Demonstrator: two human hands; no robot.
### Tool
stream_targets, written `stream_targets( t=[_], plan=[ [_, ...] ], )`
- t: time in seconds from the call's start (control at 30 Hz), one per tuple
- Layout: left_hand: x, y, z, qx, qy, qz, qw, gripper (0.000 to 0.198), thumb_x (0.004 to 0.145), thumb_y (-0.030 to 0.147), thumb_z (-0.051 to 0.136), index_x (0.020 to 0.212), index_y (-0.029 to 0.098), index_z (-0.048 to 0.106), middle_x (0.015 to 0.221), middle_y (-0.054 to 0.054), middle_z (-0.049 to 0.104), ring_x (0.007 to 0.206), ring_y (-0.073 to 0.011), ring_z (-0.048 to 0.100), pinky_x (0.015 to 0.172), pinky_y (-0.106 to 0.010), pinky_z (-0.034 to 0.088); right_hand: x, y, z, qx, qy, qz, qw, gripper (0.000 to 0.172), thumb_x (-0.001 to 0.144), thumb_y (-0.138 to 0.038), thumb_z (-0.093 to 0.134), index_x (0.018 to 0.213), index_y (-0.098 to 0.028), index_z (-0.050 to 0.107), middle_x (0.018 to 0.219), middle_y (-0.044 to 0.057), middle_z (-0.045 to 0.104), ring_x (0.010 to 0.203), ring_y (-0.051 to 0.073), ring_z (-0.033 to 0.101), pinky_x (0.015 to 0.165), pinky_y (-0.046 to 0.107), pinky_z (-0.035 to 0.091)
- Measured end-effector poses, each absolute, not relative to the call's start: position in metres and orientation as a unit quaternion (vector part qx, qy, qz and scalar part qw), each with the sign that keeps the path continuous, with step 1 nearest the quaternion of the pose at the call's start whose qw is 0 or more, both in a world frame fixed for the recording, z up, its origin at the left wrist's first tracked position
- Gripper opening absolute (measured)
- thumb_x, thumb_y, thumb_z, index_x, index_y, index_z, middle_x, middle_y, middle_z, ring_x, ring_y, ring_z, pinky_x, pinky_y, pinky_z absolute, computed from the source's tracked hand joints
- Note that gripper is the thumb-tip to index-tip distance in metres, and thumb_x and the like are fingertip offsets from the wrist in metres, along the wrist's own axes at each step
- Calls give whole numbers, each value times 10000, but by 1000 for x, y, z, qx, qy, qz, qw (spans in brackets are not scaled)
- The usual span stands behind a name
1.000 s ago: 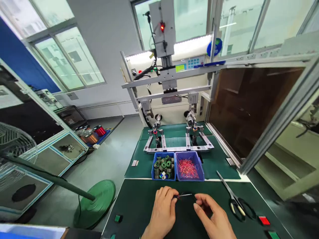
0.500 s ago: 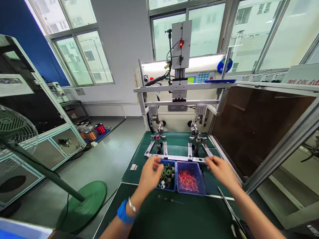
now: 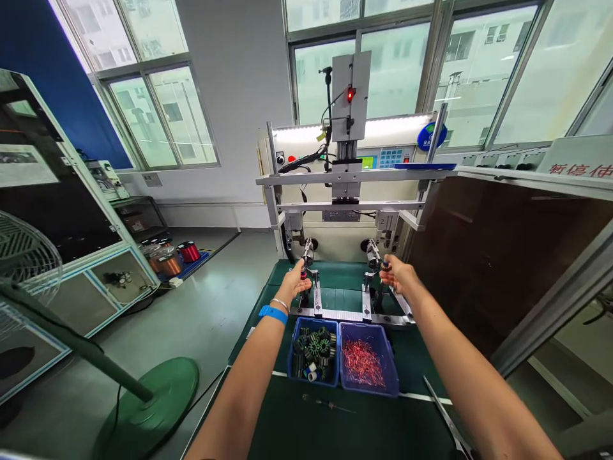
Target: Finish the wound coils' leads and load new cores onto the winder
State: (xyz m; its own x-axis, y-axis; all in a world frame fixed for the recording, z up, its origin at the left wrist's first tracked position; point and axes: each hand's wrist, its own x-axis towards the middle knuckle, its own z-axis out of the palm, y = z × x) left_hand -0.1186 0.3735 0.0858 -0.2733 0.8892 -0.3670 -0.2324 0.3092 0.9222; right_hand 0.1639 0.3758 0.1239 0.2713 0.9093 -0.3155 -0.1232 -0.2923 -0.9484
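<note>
My left hand (image 3: 293,285) is at the left winding station, thumb and fingers closed around a small wire-wound core (image 3: 303,273) with red on it. My right hand (image 3: 401,275) pinches a small dark core (image 3: 385,266) at the top of the right station's post; the fingers partly cover it. Just behind the hands are the left metal winding head (image 3: 309,250) and the right winding head (image 3: 372,254). Both stations belong to a metal fixture frame (image 3: 341,314) on the green bench.
In front of the fixture are a blue bin (image 3: 290,367) of green-and-black cores and a purple bin (image 3: 393,377) of red wire scraps. A thin screwdriver-like tool (image 3: 330,405) and scissors (image 3: 446,418) lie nearer. A green fan stand (image 3: 158,396) is at left.
Both hands have moved forward from above the bins and the fixture's front edge to the two winding stations. Their fingers have closed on the cores there. The view has tilted slightly up.
</note>
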Motion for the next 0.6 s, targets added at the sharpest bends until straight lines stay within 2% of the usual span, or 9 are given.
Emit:
stream_targets(
  t=[0.1,0.2,0.27,0.33,0.37,0.4,0.5,0.57,0.6],
  plan=[
    [-119,378,87,263,607,530,531,319,954,392,600,1149,140,620,1054,-76,668,829,-175,663,705,-343,583,167,357,138,-552,-357,540,526,343,1019,-449,489,1082,-135,610,823,7,619,570,82,551,497,206,469],
    [-119,382,92,262,607,541,520,305,946,359,619,1148,130,622,1068,-85,667,851,-182,665,721,-347,586,160,302,132,-469,-419,613,479,402,978,-480,415,1139,-165,605,707,6,606,486,89,522,415,192,406],
    [-119,384,101,268,600,550,515,297,943,347,625,1144,128,624,1065,-85,668,849,-181,666,719,-346,586,151,253,114,-427,-457,669,402,504,856,-567,486,1180,-193,584,691,21,632,485,127,565,398,215,430],
    [-117,385,115,281,586,564,509,296,950,362,613,1132,129,626,1038,-77,672,813,-170,663,694,-332,583,138,203,89,-395,-489,714,308,641,693,-679,575,1096,-180,580,693,43,648,492,171,610,405,269,486],
    [-116,384,123,290,577,572,506,303,954,378,603,1122,127,626,1009,-72,676,780,-160,659,674,-319,578,132,182,74,-383,-506,726,264,637,619,-637,661,1063,-191,562,723,40,658,497,177,628,416,284,506],
    [-114,382,131,302,565,579,505,316,957,394,594,1110,120,626,966,-67,680,740,-148,653,653,-302,571,125,163,60,-377,-525,729,227,590,580,-549,727,1023,-208,539,745,23,653,483,169,631,409,271,501],
    [-111,354,144,354,518,577,523,346,946,399,596,1069,78,630,787,-61,684,633,-124,635,626,-255,542,111,126,25,-382,-620,673,131,322,683,-357,672,949,-236,539,769,-25,630,434,126,607,375,203,433],
    [-113,316,139,394,482,551,555,324,928,362,612,1092,83,626,722,-62,688,611,-136,647,627,-258,534,109,115,14,-391,-681,608,113,171,702,-233,644,870,-235,613,708,-39,620,491,124,611,431,183,411],
    [-116,292,132,409,467,534,573,329,915,356,619,1133,110,611,720,-60,696,607,-149,655,619,-271,533,110,114,13,-395,-702,581,115,184,672,-176,669,844,-239,655,668,-41,619,557,140,626,485,190,418]
  ],
)
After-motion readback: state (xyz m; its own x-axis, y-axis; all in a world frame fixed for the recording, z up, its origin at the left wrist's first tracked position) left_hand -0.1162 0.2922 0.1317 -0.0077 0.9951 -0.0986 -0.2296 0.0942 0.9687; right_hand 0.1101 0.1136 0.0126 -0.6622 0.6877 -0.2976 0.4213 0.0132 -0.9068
